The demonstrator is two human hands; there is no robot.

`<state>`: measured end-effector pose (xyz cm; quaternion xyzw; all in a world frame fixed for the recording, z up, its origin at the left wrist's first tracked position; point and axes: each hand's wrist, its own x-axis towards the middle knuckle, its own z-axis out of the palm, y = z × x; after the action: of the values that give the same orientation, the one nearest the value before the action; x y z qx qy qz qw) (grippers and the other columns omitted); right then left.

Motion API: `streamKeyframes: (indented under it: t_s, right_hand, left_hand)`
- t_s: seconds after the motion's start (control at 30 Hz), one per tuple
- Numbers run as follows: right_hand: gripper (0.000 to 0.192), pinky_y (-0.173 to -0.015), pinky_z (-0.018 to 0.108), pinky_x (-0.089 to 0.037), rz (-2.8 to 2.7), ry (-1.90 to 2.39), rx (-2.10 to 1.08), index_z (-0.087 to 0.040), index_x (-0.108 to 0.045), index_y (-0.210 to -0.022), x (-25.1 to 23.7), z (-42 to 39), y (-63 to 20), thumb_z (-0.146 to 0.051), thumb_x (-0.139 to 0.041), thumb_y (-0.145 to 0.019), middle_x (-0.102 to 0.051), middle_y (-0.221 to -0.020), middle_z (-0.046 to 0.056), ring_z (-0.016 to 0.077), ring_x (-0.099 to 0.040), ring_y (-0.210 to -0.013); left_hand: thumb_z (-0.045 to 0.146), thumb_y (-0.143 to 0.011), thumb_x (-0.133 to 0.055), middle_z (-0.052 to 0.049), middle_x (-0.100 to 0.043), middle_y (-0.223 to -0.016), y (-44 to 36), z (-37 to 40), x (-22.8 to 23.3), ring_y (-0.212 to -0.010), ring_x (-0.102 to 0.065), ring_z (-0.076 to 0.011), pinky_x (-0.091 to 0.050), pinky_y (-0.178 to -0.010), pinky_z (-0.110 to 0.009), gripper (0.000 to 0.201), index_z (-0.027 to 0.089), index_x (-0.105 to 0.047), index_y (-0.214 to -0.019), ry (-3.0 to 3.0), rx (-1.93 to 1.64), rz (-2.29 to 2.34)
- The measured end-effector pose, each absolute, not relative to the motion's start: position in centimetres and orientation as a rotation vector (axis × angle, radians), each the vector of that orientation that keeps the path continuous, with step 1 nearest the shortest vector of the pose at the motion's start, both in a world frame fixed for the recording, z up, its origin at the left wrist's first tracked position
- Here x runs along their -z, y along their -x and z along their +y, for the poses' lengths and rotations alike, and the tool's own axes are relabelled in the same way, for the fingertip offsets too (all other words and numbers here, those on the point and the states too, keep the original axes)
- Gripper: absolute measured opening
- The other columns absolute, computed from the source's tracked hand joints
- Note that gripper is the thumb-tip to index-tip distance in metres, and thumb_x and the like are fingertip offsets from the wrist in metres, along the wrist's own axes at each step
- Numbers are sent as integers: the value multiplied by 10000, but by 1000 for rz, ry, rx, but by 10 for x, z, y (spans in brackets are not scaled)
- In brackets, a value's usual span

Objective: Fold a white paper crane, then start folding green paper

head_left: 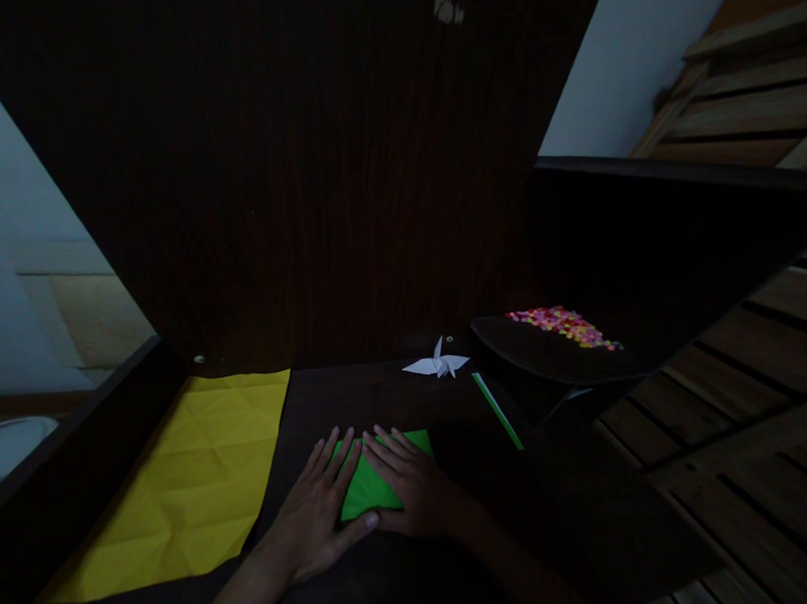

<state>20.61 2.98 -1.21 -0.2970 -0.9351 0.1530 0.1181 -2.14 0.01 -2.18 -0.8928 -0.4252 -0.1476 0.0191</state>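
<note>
Green paper: flat on the dark desk, so we can press it.
Left hand: open, fingers spread, pinning its edge.
Right hand: open, flat on top.
Yellow sheet: beside, creased.
White crane: behind, well apart.

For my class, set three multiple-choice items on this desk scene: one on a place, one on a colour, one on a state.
1. Where is the white paper crane?
A. Behind the hands
B. On the yellow sheet
C. Under the left hand

2. What colour is the paper under both hands?
A. Red
B. Green
C. White

3. How does the yellow sheet lie?
A. Rolled up
B. Torn in half
C. Spread flat, creased

Answers: 1 A, it stands farther back on the desk. 2 B, green shows between the left hand and right hand. 3 C, fold lines cross it.
</note>
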Motion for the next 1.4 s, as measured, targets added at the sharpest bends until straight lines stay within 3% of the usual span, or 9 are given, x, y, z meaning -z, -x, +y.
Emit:
streamKeyframes:
  t_s: [0.2, 0.37, 0.63, 0.9, 1.07, 1.4]
  right_hand:
    - [751, -1181, 494, -159, -2686, 888, -446, -120, -327, -1471, 7, 28, -205, -578, -485, -897, -299, -1535, 129, 282, -166, -1450]
    - [686, -1176, 490, -185, -2667, 868, -413, -126, -370, -1451, 5, 27, -204, -541, -482, -918, -353, -1508, 130, 270, -193, -1445]
    - [637, -1181, 470, -197, -2696, 858, -355, -96, -369, -1446, 7, 25, -202, -501, -431, -957, -362, -1498, 149, 257, -238, -1432]
    - [422, -1138, 415, -328, -2601, 765, -150, -96, -567, -1283, 19, 25, -198, -346, -488, -952, -538, -1373, 151, 255, -409, -1350]
    - [378, -1115, 401, -368, -2603, 758, -72, -100, -597, -1237, 21, 25, -194, -326, -470, -962, -611, -1286, 144, 260, -474, -1298]
    - [472, -1048, 402, -445, -2703, 731, -13, -105, -621, -1179, 26, 27, -193, -484, -544, -908, -648, -1210, 163, 282, -523, -1248]
  left_hand:
    - [470, -950, -447, -139, -225, -1570, 20, 1, 15, -1444, -147, -350, -348, -1077, -572, 727, 178, -120, -1530, 2774, 598, -1448]
    - [348, -991, -372, -125, -227, -1576, 20, 2, 15, -1456, -109, -327, -269, -1112, -602, 596, 188, -154, -1522, 2741, 817, -1469]
    - [354, -991, -327, -135, -347, -1523, 22, 1, 12, -1435, -217, -323, -304, -1108, -574, 501, 177, -307, -1459, 2692, 1086, -1410]
    - [301, -976, -368, -137, -451, -1439, 24, -2, 9, -1381, -321, -324, -380, -1061, -530, 424, 173, -425, -1376, 2642, 1199, -1263]
    - [197, -946, -410, -118, -535, -1362, 24, -3, 8, -1312, -424, -304, -428, -1021, -493, 445, 202, -426, -1391, 2629, 1164, -1132]
    - [143, -909, -463, -124, -624, -1235, 22, -5, 4, -1197, -509, -274, -468, -967, -443, 436, 159, -487, -1344, 2613, 1191, -953]
